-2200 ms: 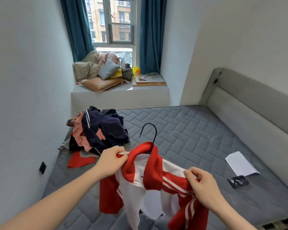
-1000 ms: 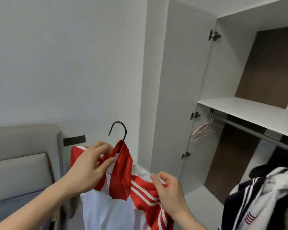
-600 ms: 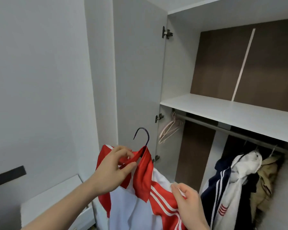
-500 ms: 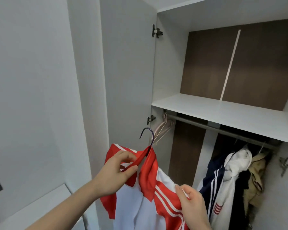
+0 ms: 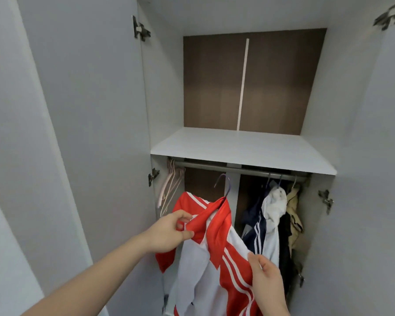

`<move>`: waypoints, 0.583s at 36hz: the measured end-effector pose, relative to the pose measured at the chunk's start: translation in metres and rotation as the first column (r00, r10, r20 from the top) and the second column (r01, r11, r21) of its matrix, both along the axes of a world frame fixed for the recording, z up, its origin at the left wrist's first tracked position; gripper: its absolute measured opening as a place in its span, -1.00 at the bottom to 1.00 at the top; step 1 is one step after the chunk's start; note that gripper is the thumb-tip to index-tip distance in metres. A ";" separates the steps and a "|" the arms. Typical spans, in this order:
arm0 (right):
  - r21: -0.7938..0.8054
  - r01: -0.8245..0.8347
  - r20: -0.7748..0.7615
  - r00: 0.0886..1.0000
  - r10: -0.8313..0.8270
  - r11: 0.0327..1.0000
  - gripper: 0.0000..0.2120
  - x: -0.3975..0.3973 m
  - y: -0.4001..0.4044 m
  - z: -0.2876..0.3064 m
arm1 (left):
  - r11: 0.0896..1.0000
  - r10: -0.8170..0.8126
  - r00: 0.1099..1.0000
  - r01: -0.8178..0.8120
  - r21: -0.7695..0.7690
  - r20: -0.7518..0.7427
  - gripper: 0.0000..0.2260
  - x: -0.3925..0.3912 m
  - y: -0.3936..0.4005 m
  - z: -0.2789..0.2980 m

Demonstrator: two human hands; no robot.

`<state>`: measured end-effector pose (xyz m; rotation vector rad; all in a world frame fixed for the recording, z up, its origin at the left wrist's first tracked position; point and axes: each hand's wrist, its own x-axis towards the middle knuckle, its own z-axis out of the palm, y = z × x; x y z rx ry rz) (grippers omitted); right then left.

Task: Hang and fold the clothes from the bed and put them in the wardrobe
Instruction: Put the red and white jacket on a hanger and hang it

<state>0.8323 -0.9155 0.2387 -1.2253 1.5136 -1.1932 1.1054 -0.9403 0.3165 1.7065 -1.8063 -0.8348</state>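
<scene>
Left hand (image 5: 167,233) pinches red-and-white striped jacket (image 5: 214,252) collar on dark wire hanger (image 5: 224,185); right hand (image 5: 268,283) pinches its shoulder, 5 o'clock, below grey wardrobe rail (image 5: 237,168).

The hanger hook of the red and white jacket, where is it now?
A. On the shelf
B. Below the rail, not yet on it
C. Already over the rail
B: the hanger hook sits under the rail, clear of it.
</scene>
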 end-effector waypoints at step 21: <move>0.070 0.270 0.049 0.961 -0.274 0.960 -0.54 0.020 -0.177 -0.044 | 0.885 0.036 0.857 0.211 -0.415 0.514 -0.44 -0.025 -0.256 0.090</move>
